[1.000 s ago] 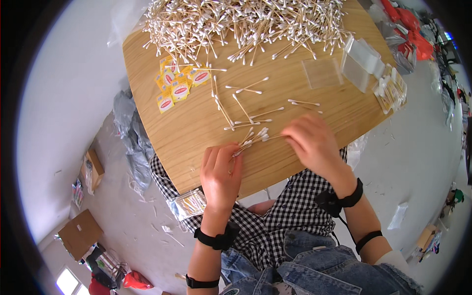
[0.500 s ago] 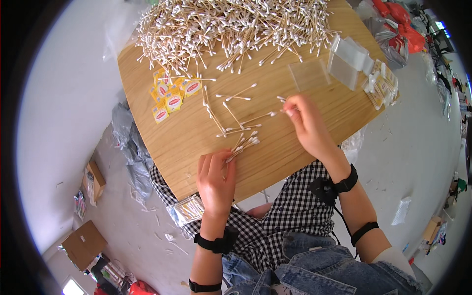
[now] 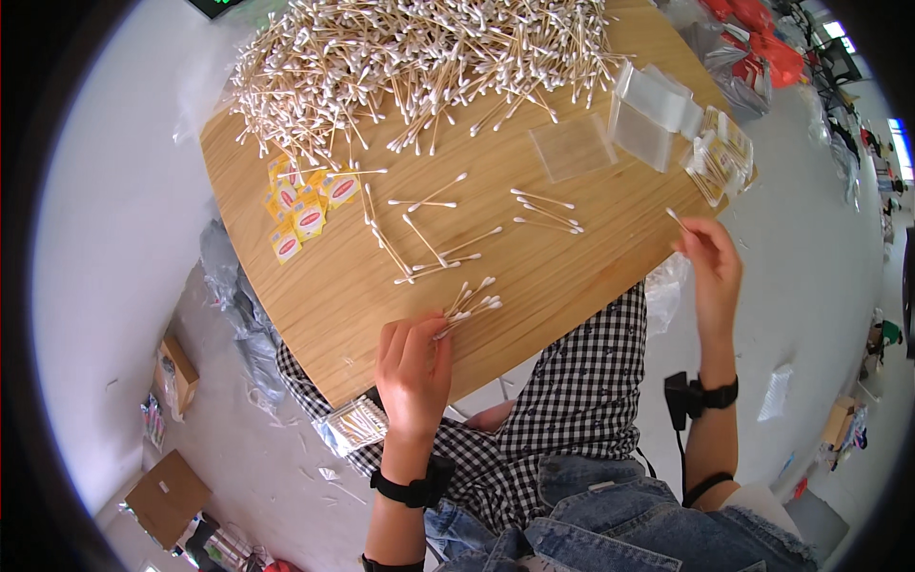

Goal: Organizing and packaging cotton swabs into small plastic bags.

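Note:
Near the table's front edge, my left hand (image 3: 408, 360) is closed around a small bunch of cotton swabs (image 3: 475, 299), their white tips fanned out past the fingers. Out at the table's right edge, my right hand (image 3: 712, 259) pinches a single cotton swab (image 3: 674, 218) that points up and left. Between the hands, three loose swabs (image 3: 545, 211) lie roughly side by side. Several more loose swabs (image 3: 425, 240) are scattered left of centre. Behind them rises a big heap of cotton swabs (image 3: 410, 71).
Small yellow printed cards (image 3: 308, 221) lie at left. A flat clear bag (image 3: 574, 149), a stack of clear bags (image 3: 640, 119) and filled packs (image 3: 720, 157) occupy the right side. Another swab pack (image 3: 357, 425) rests by my lap. The wooden table (image 3: 534, 315) ends close before me.
My right hand has moved right from mid-table to the right edge. Three swabs now show where it was. My left hand still grips its bunch; the whole view has shifted slightly.

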A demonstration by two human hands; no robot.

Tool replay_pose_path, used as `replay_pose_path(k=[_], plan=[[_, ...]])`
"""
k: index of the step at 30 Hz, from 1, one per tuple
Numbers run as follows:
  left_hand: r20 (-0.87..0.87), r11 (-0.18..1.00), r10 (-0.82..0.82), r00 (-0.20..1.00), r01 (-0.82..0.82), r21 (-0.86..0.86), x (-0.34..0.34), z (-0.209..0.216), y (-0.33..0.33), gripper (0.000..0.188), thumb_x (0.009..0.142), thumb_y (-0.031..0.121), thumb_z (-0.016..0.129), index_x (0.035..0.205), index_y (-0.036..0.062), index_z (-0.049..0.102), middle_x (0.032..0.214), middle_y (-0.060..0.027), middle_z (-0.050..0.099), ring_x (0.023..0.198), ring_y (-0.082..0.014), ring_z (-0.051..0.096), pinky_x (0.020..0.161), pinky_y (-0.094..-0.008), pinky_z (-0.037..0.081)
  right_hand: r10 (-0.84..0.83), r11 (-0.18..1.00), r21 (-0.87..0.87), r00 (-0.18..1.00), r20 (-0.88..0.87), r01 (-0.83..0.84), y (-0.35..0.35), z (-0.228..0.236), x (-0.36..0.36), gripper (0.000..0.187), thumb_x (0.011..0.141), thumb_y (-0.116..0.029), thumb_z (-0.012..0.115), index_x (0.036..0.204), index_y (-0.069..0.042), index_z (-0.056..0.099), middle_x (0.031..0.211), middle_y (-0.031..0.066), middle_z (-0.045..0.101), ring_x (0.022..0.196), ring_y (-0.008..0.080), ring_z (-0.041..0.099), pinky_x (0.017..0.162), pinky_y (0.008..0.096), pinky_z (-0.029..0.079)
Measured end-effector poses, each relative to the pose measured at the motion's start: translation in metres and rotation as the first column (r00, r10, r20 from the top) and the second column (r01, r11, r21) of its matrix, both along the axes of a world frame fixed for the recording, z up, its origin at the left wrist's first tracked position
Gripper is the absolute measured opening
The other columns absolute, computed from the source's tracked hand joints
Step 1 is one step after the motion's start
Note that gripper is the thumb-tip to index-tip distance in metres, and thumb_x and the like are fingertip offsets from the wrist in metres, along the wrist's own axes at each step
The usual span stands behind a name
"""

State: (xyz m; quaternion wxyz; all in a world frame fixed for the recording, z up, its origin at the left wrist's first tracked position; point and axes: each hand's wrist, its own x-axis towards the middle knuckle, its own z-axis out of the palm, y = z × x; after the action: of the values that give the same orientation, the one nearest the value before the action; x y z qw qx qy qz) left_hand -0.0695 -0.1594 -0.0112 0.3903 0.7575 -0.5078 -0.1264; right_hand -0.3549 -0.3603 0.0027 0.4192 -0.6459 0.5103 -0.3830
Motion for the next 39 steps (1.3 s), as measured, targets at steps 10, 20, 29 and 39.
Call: replay_pose_path(k=[10, 20, 29, 39], plan=[[0.029, 0.999, -0.04, 0.999, 0.04, 0.015, -0.002, -0.001, -0.012, 0.04, 0.072, -0.003, 0.077, 0.108, 0.0038, 0.063, 0.101, -0.0098, 0.07, 0.094, -0.0315, 0.064, 0.081, -0.0405, 0.053, 0.343, 0.889, -0.131, 0.828, -0.444, -0.439, 0.039, 0.021, 0.051, 0.041, 0.085, -0.006, 0.071, 0.125, -0.007, 0.062, 0.126, 0.0091, 0.062, 0.119, 0.0279, 0.056, 0.1, 0.0383, 0.045], [0.053, 0.996, 0.056, 0.997, -0.06, 0.07, 0.006, 0.003, 0.016, 0.028, 0.075, 0.0, 0.077, 0.1, 0.0029, 0.065, 0.1, -0.0092, 0.07, 0.09, -0.0297, 0.064, 0.078, -0.0386, 0.051, 0.654, 0.532, -0.282, 0.599, -0.462, -0.798, 0.063, -0.017, 0.148, 0.037, 0.074, -0.007, 0.075, 0.11, -0.007, 0.068, 0.115, 0.0046, 0.065, 0.117, 0.0255, 0.058, 0.098, 0.0399, 0.047], [0.002, 0.998, 0.04, 0.999, -0.04, 0.039, 0.011, 0.001, 0.012, 0.014, 0.076, -0.006, 0.073, 0.086, 0.0018, 0.065, 0.086, -0.0092, 0.068, 0.082, -0.028, 0.064, 0.072, -0.0369, 0.051, 0.563, 0.585, -0.383, 0.698, -0.443, -0.715, 0.056, -0.023, 0.144, 0.018, 0.074, -0.003, 0.073, 0.091, -0.005, 0.07, 0.093, 0.0011, 0.066, 0.095, 0.0225, 0.062, 0.084, 0.0368, 0.05], [0.048, 0.993, 0.102, 0.994, -0.105, 0.056, 0.03, 0.006, 0.029, 0.015, 0.074, -0.009, 0.071, 0.082, 0.0016, 0.065, 0.084, -0.0103, 0.067, 0.08, -0.0289, 0.064, 0.07, -0.0374, 0.052, 0.452, 0.62, -0.407, 0.73, -0.513, -0.671, 0.044, -0.018, 0.107, 0.019, 0.07, -0.003, 0.075, 0.089, -0.006, 0.072, 0.091, 0.001, 0.067, 0.092, 0.0219, 0.062, 0.082, 0.0372, 0.05]])
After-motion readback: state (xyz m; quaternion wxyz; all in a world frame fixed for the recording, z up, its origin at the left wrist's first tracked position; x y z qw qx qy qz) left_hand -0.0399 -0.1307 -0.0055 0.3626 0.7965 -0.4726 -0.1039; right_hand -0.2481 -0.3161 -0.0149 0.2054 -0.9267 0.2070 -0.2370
